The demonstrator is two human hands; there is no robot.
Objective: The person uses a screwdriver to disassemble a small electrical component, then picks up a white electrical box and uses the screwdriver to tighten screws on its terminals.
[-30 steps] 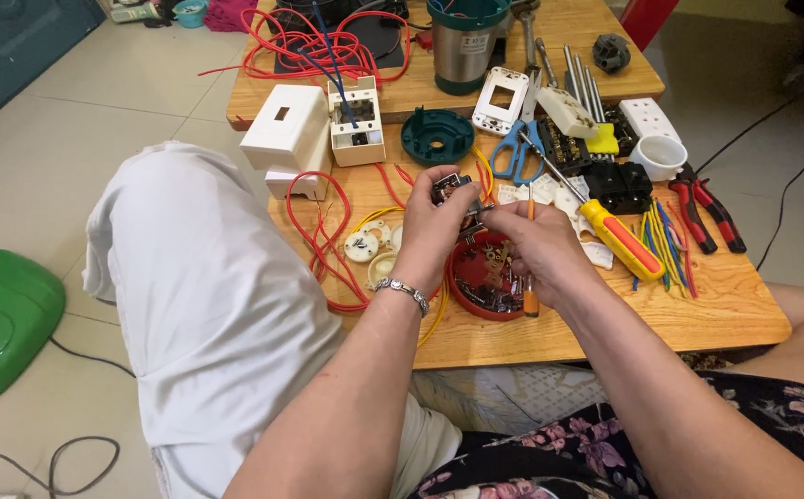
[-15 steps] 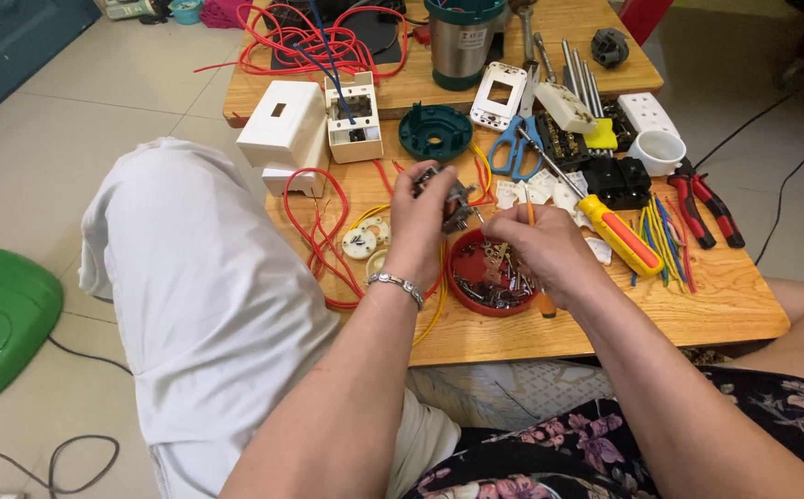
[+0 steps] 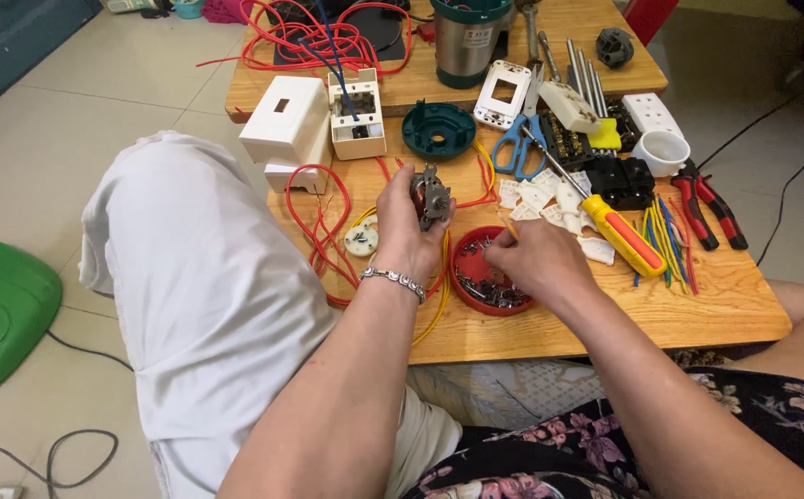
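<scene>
Wood of the low table [image 3: 698, 314] lay under both hands, crowded with red wire [image 3: 314, 231] and tools. Beyond the right fingertips lay a yellow-and-red screwdriver [image 3: 619, 236]. Directly below those fingertips sat a red dish [image 3: 462, 277] of small metal screws; the right hand [image 3: 536, 259] hung over it, fingers curled downward into the dish, though whether they pinched a screw could not be told. The left hand [image 3: 402, 231] had its fingers closed around a small metal switch part [image 3: 432, 196], thumb pressed against its side.
</scene>
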